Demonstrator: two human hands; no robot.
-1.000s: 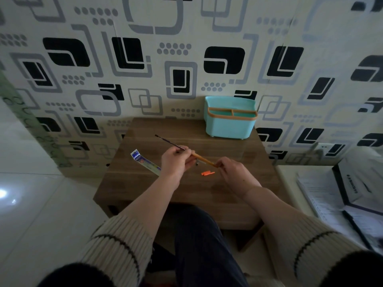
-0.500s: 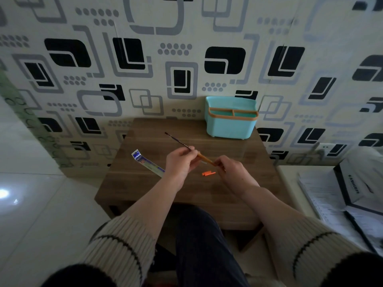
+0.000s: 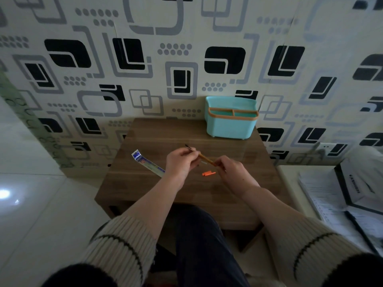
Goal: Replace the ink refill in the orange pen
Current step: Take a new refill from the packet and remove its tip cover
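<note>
Over the middle of the wooden table (image 3: 186,195), my right hand (image 3: 232,172) grips the orange pen barrel (image 3: 206,159) at its near end. My left hand (image 3: 181,162) pinches the thin dark ink refill (image 3: 189,147), which runs into the barrel's far end. Only a short tip of the refill sticks out beyond my left fingers. A small orange pen part (image 3: 209,173) lies on the table just below the barrel. A refill packet (image 3: 148,163) with a blue end lies to the left of my left hand, partly hidden by my wrist.
A turquoise desk organiser (image 3: 231,125) with an orange rim stands at the table's back right against the patterned wall. Papers and a dark-edged box (image 3: 350,189) lie on a white surface to the right. White floor tiles lie to the left.
The refill has slid much further into the barrel: the long stretch that stuck out to the upper left is now only a short tip. My hands have moved closer together.
</note>
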